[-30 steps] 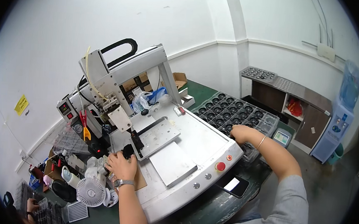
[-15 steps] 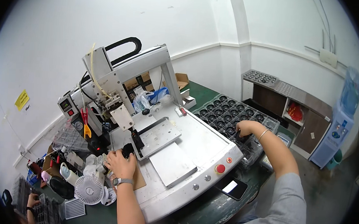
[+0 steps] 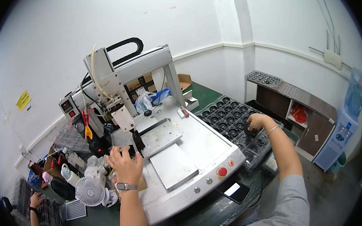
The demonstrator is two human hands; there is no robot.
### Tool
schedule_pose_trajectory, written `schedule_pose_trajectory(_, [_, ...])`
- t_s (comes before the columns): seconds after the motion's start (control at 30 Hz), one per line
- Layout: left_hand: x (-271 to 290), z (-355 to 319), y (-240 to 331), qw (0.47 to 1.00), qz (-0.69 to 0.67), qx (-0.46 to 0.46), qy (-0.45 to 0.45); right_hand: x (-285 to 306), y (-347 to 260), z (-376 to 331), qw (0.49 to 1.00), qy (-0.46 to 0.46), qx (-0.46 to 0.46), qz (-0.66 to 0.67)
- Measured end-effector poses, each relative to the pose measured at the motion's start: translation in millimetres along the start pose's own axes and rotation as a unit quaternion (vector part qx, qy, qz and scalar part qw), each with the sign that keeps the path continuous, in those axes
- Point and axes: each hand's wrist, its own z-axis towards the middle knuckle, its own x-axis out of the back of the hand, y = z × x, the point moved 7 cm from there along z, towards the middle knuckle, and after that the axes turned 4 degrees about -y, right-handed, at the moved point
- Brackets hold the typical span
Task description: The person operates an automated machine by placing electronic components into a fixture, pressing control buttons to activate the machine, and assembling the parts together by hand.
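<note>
My left hand [image 3: 125, 166], a watch on its wrist, is at the left side of a white benchtop machine [image 3: 222, 155]. Its fingers are spread and curved, close to a black part [image 3: 132, 151] that they partly hide. Over the clear plastic tray [image 3: 251, 159] on the right, my right hand [image 3: 262, 123] has its fingers closed on a small black round part [image 3: 251, 132]. Rows of similar black round parts [image 3: 224, 112] fill much of the tray. The machine's head [image 3: 124, 118] stands above a metal fixture plate [image 3: 162, 137].
A small white fan [image 3: 90, 191] and assorted clutter stand left of the machine. A phone [image 3: 237, 191] lies by its front edge, near a red button [image 3: 222, 171]. Another person's hand [image 3: 36, 200] is at stacked trays, lower left. A water dispenser [image 3: 335, 134] stands far right.
My left hand has lifted slightly and spread its fingers beside the black part. My right hand has risen a little and shifted right, and a black round part now shows beneath its fingers.
</note>
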Motion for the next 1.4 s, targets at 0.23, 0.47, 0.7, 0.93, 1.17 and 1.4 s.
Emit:
schedule_pose_trajectory(0.23, [6,1,12,0.999,-0.046,-0.020,-0.017,-16,6,6,0.998,-0.039,-0.044,-0.016])
schedule_pose_trajectory(0.47, [11,0,21,0.997,-0.057,-0.047,-0.018,4,20,11,0.998,-0.054,-0.023,-0.026])
schedule_pose_trajectory(0.7, [8,-1,28,0.994,-0.059,-0.066,-0.058,10,45,13,0.992,-0.022,-0.113,0.058])
schedule_pose_trajectory(0.93, [11,-1,34,0.992,-0.064,-0.085,-0.068,17,60,24,0.977,-0.007,-0.079,0.199])
schedule_pose_trajectory(1.17, [13,-4,41,0.990,-0.091,-0.101,-0.036,24,59,24,0.989,-0.041,-0.125,0.063])
schedule_pose_trajectory(1.4, [28,-8,64,0.974,-0.152,-0.169,-0.003,12,53,36,0.990,-0.059,-0.129,-0.022])
